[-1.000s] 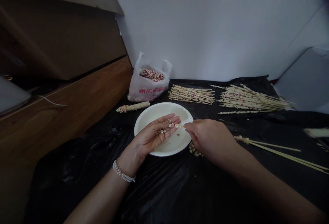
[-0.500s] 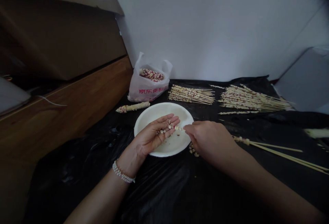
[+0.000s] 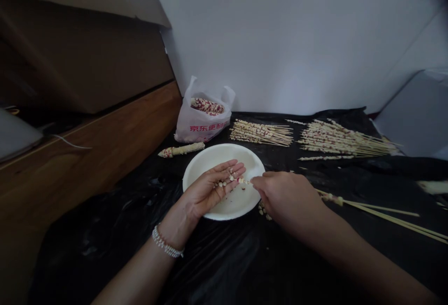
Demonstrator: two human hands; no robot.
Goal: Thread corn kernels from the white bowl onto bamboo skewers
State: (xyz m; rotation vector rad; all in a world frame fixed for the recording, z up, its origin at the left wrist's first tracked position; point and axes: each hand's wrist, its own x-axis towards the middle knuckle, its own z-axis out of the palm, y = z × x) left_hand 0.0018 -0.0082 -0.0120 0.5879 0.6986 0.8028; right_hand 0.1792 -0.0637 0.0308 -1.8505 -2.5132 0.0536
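Observation:
My left hand [image 3: 210,188] is held palm up over the white bowl [image 3: 191,167], its fingers stretched out and slightly curved. Several pale corn kernels [image 3: 221,184] rest on its palm and fingers. My right hand [image 3: 285,197] is closed in a pinch on a thin skewer [image 3: 244,181] strung with pale and dark red kernels. The skewer's tip points left and reaches the kernels over my left fingers. Whether its other end shows past my right wrist, I cannot tell. More loose kernels [image 3: 265,211] lie by the bowl, partly behind my right hand.
Black plastic sheeting [image 3: 217,267] covers the surface. Behind the bowl stand a white bag [image 3: 203,130] with speckled corn cobs [image 3: 207,105] and a partly stripped cob [image 3: 182,150]. Strung skewers lie in a smaller pile [image 3: 255,132] and a larger pile [image 3: 336,138]. More sticks [image 3: 378,209] lie right.
The whole view has shifted slightly, so things sit a little lower. Both hands keep nearly the same pose, with the skewer's tip still at the kernels in my left hand.

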